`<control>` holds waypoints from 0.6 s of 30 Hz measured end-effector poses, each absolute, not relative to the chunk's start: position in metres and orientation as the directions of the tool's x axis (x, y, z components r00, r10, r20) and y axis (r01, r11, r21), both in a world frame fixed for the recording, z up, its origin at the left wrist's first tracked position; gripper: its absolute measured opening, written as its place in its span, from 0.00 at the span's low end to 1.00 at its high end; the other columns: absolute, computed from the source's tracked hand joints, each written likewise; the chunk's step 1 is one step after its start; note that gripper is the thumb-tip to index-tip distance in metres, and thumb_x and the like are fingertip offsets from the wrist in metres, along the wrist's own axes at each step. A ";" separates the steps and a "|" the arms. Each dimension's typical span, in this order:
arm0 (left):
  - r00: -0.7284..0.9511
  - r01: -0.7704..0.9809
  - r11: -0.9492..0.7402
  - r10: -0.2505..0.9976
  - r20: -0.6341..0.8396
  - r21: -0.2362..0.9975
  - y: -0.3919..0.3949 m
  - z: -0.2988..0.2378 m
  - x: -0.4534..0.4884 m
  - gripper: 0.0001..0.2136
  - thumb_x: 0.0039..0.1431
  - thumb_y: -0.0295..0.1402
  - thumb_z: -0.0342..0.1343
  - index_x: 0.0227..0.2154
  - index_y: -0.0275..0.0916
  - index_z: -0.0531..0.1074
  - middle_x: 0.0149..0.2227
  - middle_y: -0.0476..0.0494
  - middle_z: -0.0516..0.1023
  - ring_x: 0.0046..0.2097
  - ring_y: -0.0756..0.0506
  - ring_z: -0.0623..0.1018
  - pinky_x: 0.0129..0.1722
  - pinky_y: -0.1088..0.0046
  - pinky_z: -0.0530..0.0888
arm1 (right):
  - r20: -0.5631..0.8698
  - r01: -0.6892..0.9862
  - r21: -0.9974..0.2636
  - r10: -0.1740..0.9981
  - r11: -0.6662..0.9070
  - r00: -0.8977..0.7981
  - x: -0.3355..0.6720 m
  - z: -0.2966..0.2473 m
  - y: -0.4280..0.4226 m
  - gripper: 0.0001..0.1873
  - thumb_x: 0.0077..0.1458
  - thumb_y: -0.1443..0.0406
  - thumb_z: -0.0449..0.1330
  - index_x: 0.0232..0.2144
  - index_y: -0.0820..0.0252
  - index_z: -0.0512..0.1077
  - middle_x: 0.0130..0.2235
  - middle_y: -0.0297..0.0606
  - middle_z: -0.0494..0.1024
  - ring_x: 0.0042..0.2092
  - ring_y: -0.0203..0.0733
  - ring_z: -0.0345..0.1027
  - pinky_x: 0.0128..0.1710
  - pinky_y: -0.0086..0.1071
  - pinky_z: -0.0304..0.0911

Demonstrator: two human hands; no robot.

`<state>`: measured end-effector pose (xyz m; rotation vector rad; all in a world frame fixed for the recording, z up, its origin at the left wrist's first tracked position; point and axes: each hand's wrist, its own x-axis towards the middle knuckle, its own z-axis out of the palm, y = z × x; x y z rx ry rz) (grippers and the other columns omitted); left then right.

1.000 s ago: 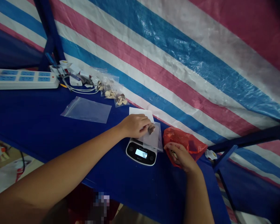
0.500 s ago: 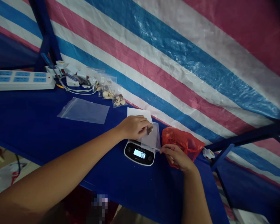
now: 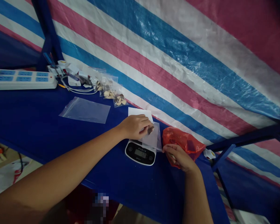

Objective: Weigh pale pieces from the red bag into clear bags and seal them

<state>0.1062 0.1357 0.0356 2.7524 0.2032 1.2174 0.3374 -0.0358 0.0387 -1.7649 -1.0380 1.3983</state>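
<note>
A small black kitchen scale point(image 3: 140, 153) sits on the blue table point(image 3: 37, 124), its display dark. A clear plastic bag point(image 3: 154, 140) lies on its platform with a small brown piece point(image 3: 150, 129) inside. My left hand point(image 3: 134, 126) rests on the bag's far end, fingers closed on it beside the piece. My right hand point(image 3: 178, 155) pinches the bag's near right corner and lies against a crumpled red plastic bag point(image 3: 184, 141).
An empty clear bag point(image 3: 85, 109) lies to the left. Small filled bags point(image 3: 112, 91) sit by the striped tarp wall point(image 3: 177, 62), near white cables and a white power strip point(image 3: 21, 79). A white card point(image 3: 137, 111) lies behind my left hand. Blue frame bars point(image 3: 247, 138) stand right.
My right hand left the red bag and took hold of the clear bag's corner. The scale's display, lit before, has gone dark. My left hand stayed put.
</note>
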 end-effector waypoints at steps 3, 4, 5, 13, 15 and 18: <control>0.634 0.081 -0.984 0.176 0.753 0.162 0.134 0.036 0.107 0.07 0.62 0.27 0.48 0.37 0.38 0.71 0.34 0.46 0.77 0.37 0.49 0.75 0.36 0.72 0.72 | -0.446 0.157 -0.866 0.875 -0.475 0.190 0.339 0.039 -0.035 0.23 0.55 0.46 0.62 0.27 0.59 0.67 0.13 0.22 0.57 0.15 0.25 0.40 0.14 0.24 0.32; 0.616 0.086 -0.984 0.176 0.768 0.157 0.133 0.037 0.107 0.06 0.63 0.28 0.48 0.36 0.38 0.70 0.33 0.47 0.77 0.36 0.49 0.75 0.35 0.72 0.71 | -0.437 0.140 -0.871 0.872 -0.472 0.220 0.340 0.039 -0.035 0.23 0.55 0.45 0.62 0.27 0.58 0.66 0.14 0.21 0.57 0.15 0.25 0.40 0.15 0.24 0.32; 0.594 0.093 -0.984 0.176 0.785 0.150 0.133 0.037 0.107 0.05 0.63 0.28 0.49 0.35 0.38 0.69 0.32 0.47 0.76 0.34 0.50 0.75 0.33 0.73 0.71 | -0.426 0.125 -0.877 0.870 -0.464 0.248 0.340 0.039 -0.035 0.24 0.54 0.45 0.62 0.27 0.58 0.65 0.16 0.22 0.58 0.15 0.25 0.40 0.15 0.23 0.32; 0.371 0.311 -0.950 0.115 0.922 -0.007 0.136 0.034 0.110 0.18 0.64 0.34 0.52 0.18 0.39 0.58 0.15 0.55 0.62 0.19 0.53 0.63 0.21 0.74 0.58 | -0.312 0.193 -0.887 0.852 -0.420 0.421 0.351 0.037 -0.035 0.25 0.49 0.44 0.65 0.28 0.56 0.64 0.19 0.22 0.59 0.17 0.27 0.46 0.16 0.24 0.38; 0.379 0.315 -0.948 0.085 0.921 -0.042 0.138 0.030 0.111 0.18 0.66 0.31 0.50 0.18 0.39 0.60 0.14 0.55 0.61 0.18 0.53 0.61 0.20 0.74 0.56 | -0.247 0.298 -0.850 0.828 -0.434 0.503 0.358 0.034 -0.036 0.23 0.48 0.45 0.65 0.29 0.56 0.66 0.19 0.23 0.61 0.18 0.29 0.49 0.17 0.25 0.44; 0.449 0.275 -0.960 0.089 0.889 -0.044 0.140 0.024 0.112 0.15 0.66 0.28 0.46 0.23 0.38 0.67 0.14 0.54 0.63 0.18 0.53 0.62 0.20 0.74 0.54 | -0.124 0.508 -0.737 0.828 -0.446 0.547 0.369 0.032 -0.038 0.19 0.48 0.49 0.61 0.27 0.58 0.71 0.20 0.27 0.65 0.22 0.34 0.57 0.23 0.28 0.53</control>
